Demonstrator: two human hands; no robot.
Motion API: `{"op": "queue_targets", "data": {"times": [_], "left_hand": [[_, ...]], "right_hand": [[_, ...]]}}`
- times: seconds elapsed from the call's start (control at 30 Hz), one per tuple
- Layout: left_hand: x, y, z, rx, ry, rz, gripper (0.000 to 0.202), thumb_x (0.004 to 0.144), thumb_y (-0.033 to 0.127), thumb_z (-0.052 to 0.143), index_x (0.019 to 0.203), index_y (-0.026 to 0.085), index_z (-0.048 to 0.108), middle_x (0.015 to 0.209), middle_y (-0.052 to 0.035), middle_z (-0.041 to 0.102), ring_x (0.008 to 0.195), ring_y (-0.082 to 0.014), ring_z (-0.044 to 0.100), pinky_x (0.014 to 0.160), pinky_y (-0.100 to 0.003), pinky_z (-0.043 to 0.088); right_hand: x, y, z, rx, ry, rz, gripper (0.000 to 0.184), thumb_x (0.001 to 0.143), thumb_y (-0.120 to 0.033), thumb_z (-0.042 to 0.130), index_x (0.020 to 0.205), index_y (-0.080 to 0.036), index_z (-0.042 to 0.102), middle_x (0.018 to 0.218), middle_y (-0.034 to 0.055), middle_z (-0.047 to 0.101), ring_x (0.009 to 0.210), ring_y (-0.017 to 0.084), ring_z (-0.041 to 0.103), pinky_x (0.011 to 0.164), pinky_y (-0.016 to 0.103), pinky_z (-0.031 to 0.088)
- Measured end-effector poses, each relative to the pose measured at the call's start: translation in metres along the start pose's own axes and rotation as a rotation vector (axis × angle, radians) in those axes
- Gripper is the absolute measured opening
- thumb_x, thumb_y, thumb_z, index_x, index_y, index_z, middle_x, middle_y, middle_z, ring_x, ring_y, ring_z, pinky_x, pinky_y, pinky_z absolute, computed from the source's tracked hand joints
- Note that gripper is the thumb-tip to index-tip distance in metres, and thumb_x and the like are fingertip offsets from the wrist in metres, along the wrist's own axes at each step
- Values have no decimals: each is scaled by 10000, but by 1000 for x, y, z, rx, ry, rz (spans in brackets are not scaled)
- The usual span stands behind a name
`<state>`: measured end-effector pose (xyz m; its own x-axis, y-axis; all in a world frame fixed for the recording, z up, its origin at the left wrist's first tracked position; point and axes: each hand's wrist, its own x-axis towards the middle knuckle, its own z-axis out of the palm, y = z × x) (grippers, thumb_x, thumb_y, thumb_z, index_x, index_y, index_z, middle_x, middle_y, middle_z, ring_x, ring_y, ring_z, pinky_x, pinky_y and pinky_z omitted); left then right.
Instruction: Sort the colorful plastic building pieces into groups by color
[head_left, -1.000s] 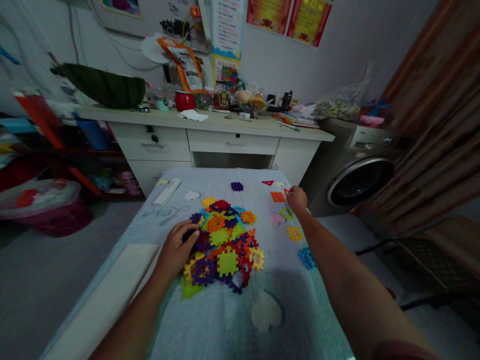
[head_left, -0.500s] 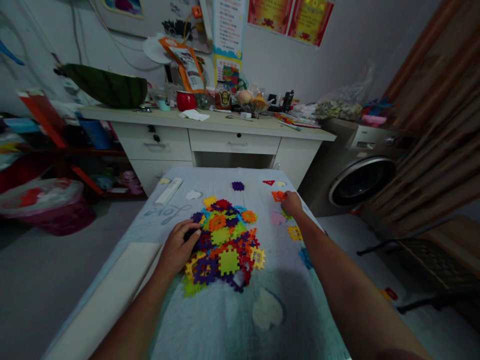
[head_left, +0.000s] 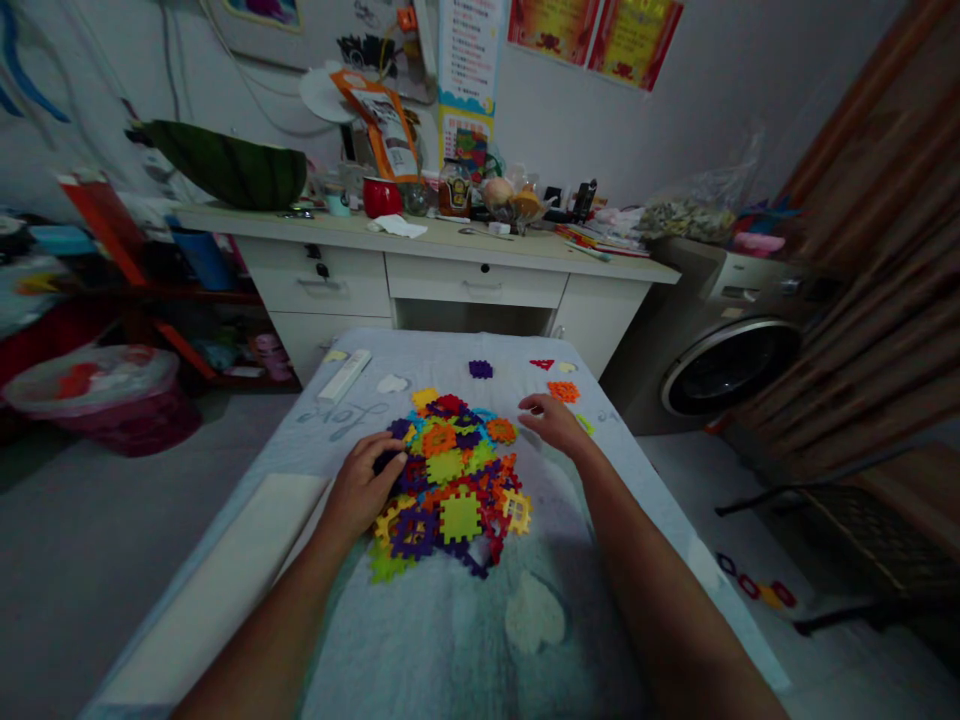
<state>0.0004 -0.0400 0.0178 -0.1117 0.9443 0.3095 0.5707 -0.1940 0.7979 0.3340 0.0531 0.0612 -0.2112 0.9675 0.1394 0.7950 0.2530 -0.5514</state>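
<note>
A heap of interlocking plastic building pieces (head_left: 444, 467) in several colours lies mid-table. My left hand (head_left: 366, 475) rests at the heap's left edge, fingers curved and thumb apart, touching dark purple pieces there. Just beyond the heap's right side hovers my right hand (head_left: 553, 423), its fingers loosely bent and apart, with nothing visible between them. Behind it an orange piece (head_left: 563, 391) lies by itself on the cloth. A green piece (head_left: 585, 424) is partly hidden by my right wrist. Farther back are a purple piece (head_left: 481, 369) and a red triangular piece (head_left: 541, 365).
The table wears a pale blue cloth (head_left: 525, 660). A white bar (head_left: 345, 375) lies at its back left, and a long white panel (head_left: 217, 590) along the left edge. Beyond stand a cluttered white desk (head_left: 442, 268) and a washing machine (head_left: 705, 330). Several pieces lie on the floor, right.
My right hand has let go of the orange piece, which stays on the cloth, and has moved left toward the heap. My left hand keeps its place. The view has shifted slightly.
</note>
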Motion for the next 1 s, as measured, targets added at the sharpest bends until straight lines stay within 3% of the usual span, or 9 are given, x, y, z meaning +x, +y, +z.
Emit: {"op": "queue_targets", "data": {"times": [0.1,0.23,0.37,0.5,0.63,0.73,0.83,1.0], "left_hand": [[0,0,0,1,7,5,298,803,460,575,945,234,705,1167,-73,611,1144,-255,573,1083,-445,408],[-1,1,-1,5,4,14,290,810,456,572,945,237,705,1167,-72,610,1142,-254,574,1077,-446,416],[-1,2,-1,5,-1,2,296,812,464,568,937,233,704,1172,-75,609,1151,-260,571,1081,-451,409],[-1,2,-1,-2,-4,-11,308,810,465,564,942,224,704,1175,-83,605,1156,-263,567,1090,-450,400],[0,2,-1,-9,-5,-7,319,799,472,569,942,220,704,1179,-87,608,1160,-270,565,1087,-458,401],[0,1,-1,-7,-15,-11,317,805,470,568,948,222,704,1195,-90,602,1172,-271,558,1091,-466,392],[0,-1,0,3,-14,-15,318,812,472,567,961,227,704,1205,-88,598,1180,-271,552,1099,-472,380],[0,-2,0,17,-20,-11,321,823,472,555,969,229,704,1209,-85,601,1187,-273,547,1103,-475,374]], "right_hand": [[-11,-18,15,-7,-112,-93,486,718,-269,752,1184,-194,636,1217,85,632,1077,213,585,959,363,439],[-16,-24,24,-36,-118,-88,401,703,-189,742,1094,-191,656,1124,68,649,1038,209,580,946,363,428],[-16,-19,18,-31,-127,-110,381,676,-214,768,1040,-176,661,1023,50,638,932,184,569,869,325,440],[-11,-1,0,-15,-144,-73,476,680,-306,784,1116,-169,649,1005,48,626,866,170,566,807,297,452],[7,28,-24,-75,26,86,535,737,-391,744,1195,-141,628,1016,71,634,892,186,584,818,301,458],[25,49,-36,-146,183,244,499,740,-361,739,1163,-110,650,1046,111,643,928,209,603,825,302,462],[39,66,-38,-190,273,376,490,716,-299,742,1156,-102,653,1110,149,634,904,221,628,767,295,482],[48,81,-32,-198,350,435,509,681,-294,755,1143,-109,652,1177,174,609,958,250,637,809,320,500]]}}
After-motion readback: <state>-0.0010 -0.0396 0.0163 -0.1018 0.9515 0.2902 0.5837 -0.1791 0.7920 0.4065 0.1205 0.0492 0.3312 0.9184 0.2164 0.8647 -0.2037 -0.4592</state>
